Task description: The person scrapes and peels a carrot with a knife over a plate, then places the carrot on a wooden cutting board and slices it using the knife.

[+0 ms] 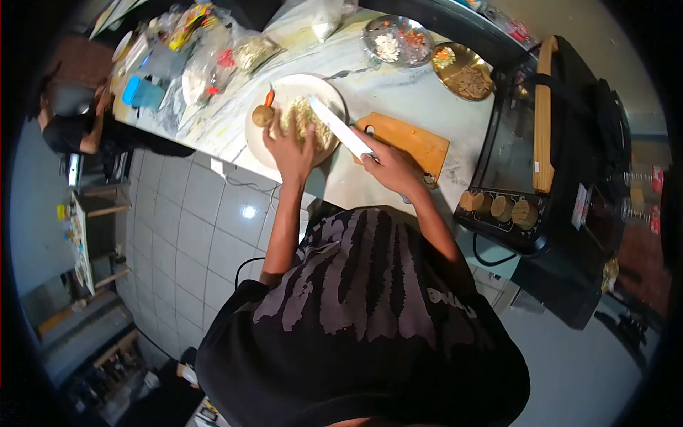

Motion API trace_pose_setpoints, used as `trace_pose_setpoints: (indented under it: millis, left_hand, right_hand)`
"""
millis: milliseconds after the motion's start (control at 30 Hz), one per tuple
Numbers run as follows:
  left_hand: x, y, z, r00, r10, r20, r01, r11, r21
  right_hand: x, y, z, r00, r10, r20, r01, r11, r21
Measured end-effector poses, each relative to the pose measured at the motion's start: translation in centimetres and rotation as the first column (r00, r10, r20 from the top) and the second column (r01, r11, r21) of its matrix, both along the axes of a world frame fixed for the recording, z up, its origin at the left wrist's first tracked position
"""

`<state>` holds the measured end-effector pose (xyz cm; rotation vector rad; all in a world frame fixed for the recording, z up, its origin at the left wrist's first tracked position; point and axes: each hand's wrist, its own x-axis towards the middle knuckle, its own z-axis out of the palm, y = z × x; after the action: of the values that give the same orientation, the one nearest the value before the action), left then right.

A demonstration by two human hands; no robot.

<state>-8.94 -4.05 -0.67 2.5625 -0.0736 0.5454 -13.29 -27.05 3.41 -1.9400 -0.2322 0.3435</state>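
A large pale plate [256,147] holds a heap of light, crumbly food [321,135], a red-orange chili [269,97] and a round brownish item [262,115]. My left hand [290,148] rests over the heap with its fingers spread. In my right hand [390,168] is a knife [338,127] with a broad white blade, its tip over the heap. An orange-brown cutting board [420,141] lies beside the plate, partly behind my right hand.
A metal tray [405,60] and a gold-coloured plate [462,89] hold chopped food at the back. A black oven [512,142] stands right. Plastic bags [206,71] and a blue container [142,92] lie left. Another person [75,117] stands at the far left.
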Motion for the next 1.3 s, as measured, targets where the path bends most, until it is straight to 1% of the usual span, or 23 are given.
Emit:
trace_pose_setpoints:
  millis: [33,67,100,133,167,200,267,333,367,433,467,500,567,633,700,767,900,1033,1100,1133,1200,1233,1300]
  left_hand:
    - [1.1,0.2,0.1,0.999,0.040,0.013,-0.039,0.996,-0.082]
    - [2.1,0.4,0.1,0.997,0.052,0.055,-0.043,0.989,-0.142]
    - [3.0,0.1,1.3,0.993,0.028,0.117,-0.011,0.989,-0.147]
    - [3.7,-0.3,2.5,0.996,-0.047,0.074,0.060,0.979,-0.197]
    - [4.3,-0.7,3.3,0.992,-0.118,0.033,0.123,0.962,-0.245]
    - [4.8,-1.5,3.6,0.979,-0.199,0.049,0.205,0.958,-0.198]
    - [5.1,-4.5,4.0,0.915,-0.404,-0.012,0.383,0.877,-0.291]
    - [4.9,-7.0,3.2,0.851,-0.523,-0.046,0.486,0.816,-0.313]
    - [4.9,-8.0,2.9,0.796,-0.595,-0.108,0.545,0.783,-0.299]
    - [4.6,-9.0,2.5,0.720,-0.673,-0.168,0.614,0.731,-0.297]
    - [4.4,-9.1,2.3,0.678,-0.696,-0.237,0.607,0.711,-0.354]
    - [4.1,-9.0,2.3,0.631,-0.714,-0.303,0.592,0.696,-0.407]
    - [3.4,-8.4,2.3,0.618,-0.739,-0.268,0.622,0.668,-0.408]
    - [3.1,-7.6,2.0,0.535,-0.776,-0.334,0.641,0.631,-0.438]
    - [2.8,-6.7,1.7,0.549,-0.775,-0.313,0.656,0.631,-0.414]
    - [3.0,-6.2,1.7,0.512,-0.833,-0.210,0.716,0.549,-0.432]
    - [3.9,-5.0,1.8,0.556,-0.819,-0.139,0.640,0.529,-0.558]
    - [5.4,-3.3,2.4,0.629,-0.770,-0.109,0.629,0.586,-0.511]
    - [5.7,-2.4,2.3,0.719,-0.685,-0.119,0.537,0.657,-0.529]
    - [5.9,-1.9,1.9,0.747,-0.655,-0.116,0.507,0.674,-0.537]
    - [6.3,-1.0,1.4,0.786,-0.606,-0.123,0.440,0.688,-0.577]
    - [6.4,-0.6,1.1,0.820,-0.557,-0.133,0.373,0.696,-0.613]
    - [7.0,0.3,0.0,0.848,-0.508,-0.152,0.332,0.732,-0.595]
  right_hand:
    - [-0.7,-0.8,0.7,0.986,-0.093,-0.136,0.089,0.996,-0.029]
    - [-1.6,-1.7,0.0,0.980,-0.135,-0.143,0.131,0.991,-0.038]
    - [-2.7,-2.5,-1.6,0.932,-0.352,-0.084,0.359,0.930,0.083]
    - [-3.7,-3.4,-1.8,0.832,-0.552,-0.045,0.548,0.809,0.210]
    - [-5.3,-4.6,-1.8,0.727,-0.623,-0.289,0.683,0.700,0.207]
    - [-6.3,-5.3,-1.9,0.659,-0.711,-0.245,0.751,0.640,0.164]
    - [-7.4,-5.7,-3.6,0.559,-0.806,-0.195,0.829,0.547,0.114]
    - [-8.4,-5.6,-5.4,0.435,-0.892,0.122,0.889,0.447,0.100]
    - [-8.6,-5.7,-5.8,0.413,-0.903,0.121,0.901,0.424,0.087]
    - [-7.9,-5.9,-6.4,0.422,-0.839,0.345,0.907,0.396,-0.145]
    - [-7.4,-6.0,-7.2,0.431,-0.880,0.201,0.902,0.425,-0.076]
    - [-6.7,-6.3,-8.6,0.439,-0.826,0.353,0.898,0.400,-0.183]
    - [-4.9,-5.8,-7.5,0.447,-0.835,0.321,0.895,0.418,-0.158]
    - [-3.8,-5.7,-7.3,0.450,-0.827,0.337,0.893,0.406,-0.196]
    - [-3.2,-5.4,-7.3,0.464,-0.818,0.341,0.884,0.405,-0.232]
    - [-2.7,-5.5,-7.3,0.464,-0.773,0.433,0.867,0.297,-0.401]
    - [-1.5,-5.6,-5.9,0.546,-0.690,0.475,0.827,0.355,-0.436]
    - [-1.1,-6.2,-6.4,0.569,-0.711,0.412,0.807,0.387,-0.446]
    - [-0.8,-6.0,-6.3,0.548,-0.763,0.344,0.836,0.485,-0.256]
    - [-0.4,-5.7,-6.0,0.551,-0.759,0.347,0.834,0.487,-0.258]
    - [0.3,-4.8,-5.1,0.564,-0.826,0.017,0.826,0.563,-0.032]
    - [0.4,-4.6,-4.4,0.559,-0.829,0.016,0.829,0.558,-0.036]
    - [1.0,-4.8,-2.6,0.620,-0.746,-0.243,0.770,0.517,0.375]
